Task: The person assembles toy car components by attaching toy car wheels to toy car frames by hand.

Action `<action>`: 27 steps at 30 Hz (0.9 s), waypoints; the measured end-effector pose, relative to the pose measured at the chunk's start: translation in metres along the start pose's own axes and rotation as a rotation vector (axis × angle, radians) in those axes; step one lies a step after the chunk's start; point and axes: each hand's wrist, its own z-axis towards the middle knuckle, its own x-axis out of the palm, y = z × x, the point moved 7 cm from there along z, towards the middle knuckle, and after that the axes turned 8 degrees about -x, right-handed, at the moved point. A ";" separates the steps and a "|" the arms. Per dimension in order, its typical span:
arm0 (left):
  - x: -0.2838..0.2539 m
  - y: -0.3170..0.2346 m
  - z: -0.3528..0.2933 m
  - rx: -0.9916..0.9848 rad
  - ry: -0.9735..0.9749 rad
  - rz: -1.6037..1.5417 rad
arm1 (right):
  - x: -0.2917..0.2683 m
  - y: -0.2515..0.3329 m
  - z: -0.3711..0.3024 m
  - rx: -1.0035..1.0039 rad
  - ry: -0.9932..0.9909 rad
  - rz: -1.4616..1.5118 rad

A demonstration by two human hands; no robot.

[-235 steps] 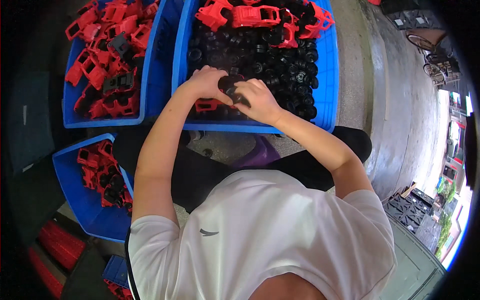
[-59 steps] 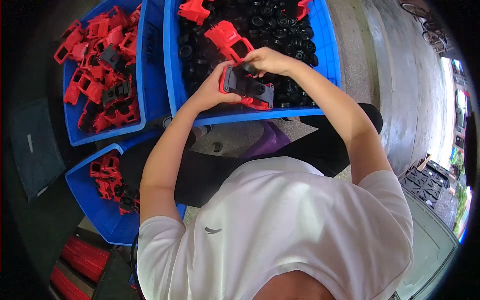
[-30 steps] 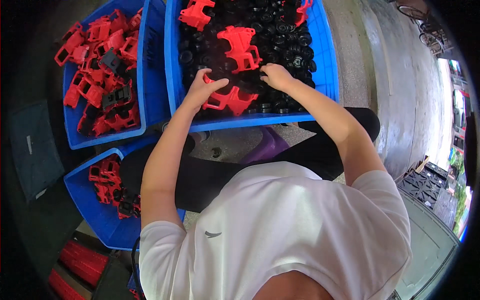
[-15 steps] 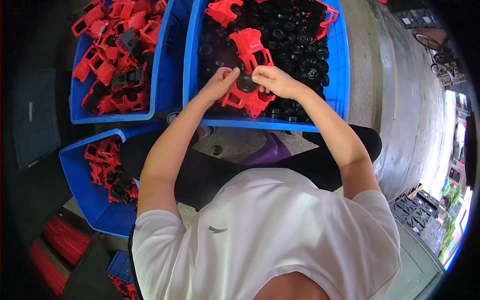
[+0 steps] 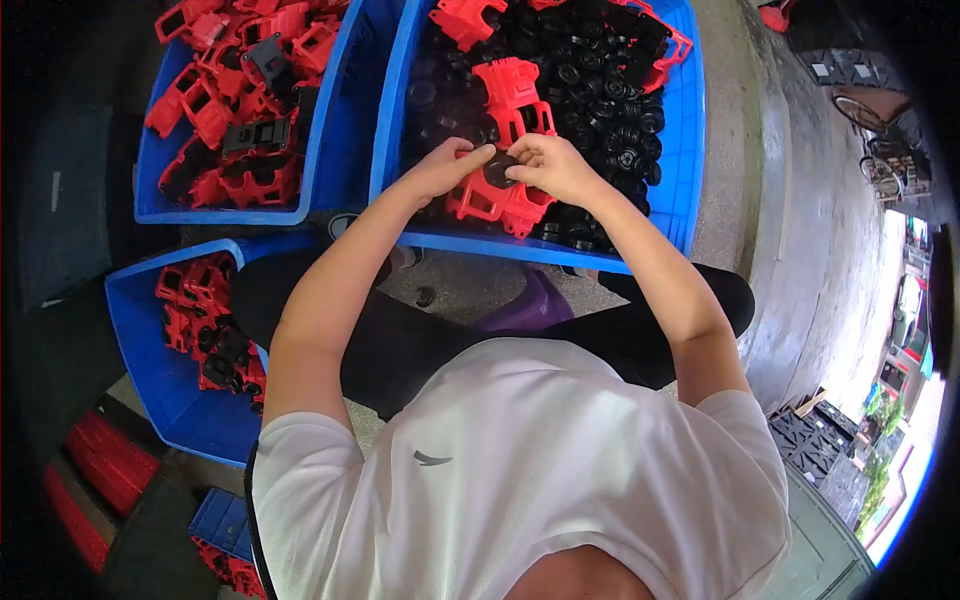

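Note:
My left hand (image 5: 447, 172) grips a red plastic toy car body (image 5: 520, 212) from its left side, the thumb stretched toward a black toy wheel (image 5: 499, 170). My right hand (image 5: 556, 168) is closed at the wheel's right side, thumb and fingers pinching its edge. The wheel sits against the body between both hands; whether it is seated in it I cannot tell. Just beyond my fingers lies another red toy car body (image 5: 510, 88), upon many loose black wheels (image 5: 600, 95) in the big blue bin (image 5: 682, 150).
Left of this bin stands a blue bin (image 5: 318, 140) heaped with red bodies and a few black parts. Nearer my left leg, a smaller blue bin (image 5: 165, 395) holds red bodies with black parts. A purple object (image 5: 530, 300) lies between my legs.
The whole view has shifted slightly. My hands remain at the same car body and wheel, with my right fingers slightly resettled on the wheel.

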 end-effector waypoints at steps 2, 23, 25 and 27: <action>0.002 -0.002 -0.002 0.010 0.017 0.021 | 0.000 -0.002 -0.002 0.052 0.004 -0.032; 0.008 -0.011 -0.004 0.076 0.164 0.025 | -0.005 0.008 -0.012 -0.056 -0.045 -0.113; 0.007 -0.008 -0.001 0.076 0.164 0.021 | -0.004 0.006 -0.010 -0.039 -0.037 -0.087; 0.007 -0.006 -0.001 0.077 0.164 0.017 | -0.001 0.009 -0.011 -0.021 -0.030 -0.063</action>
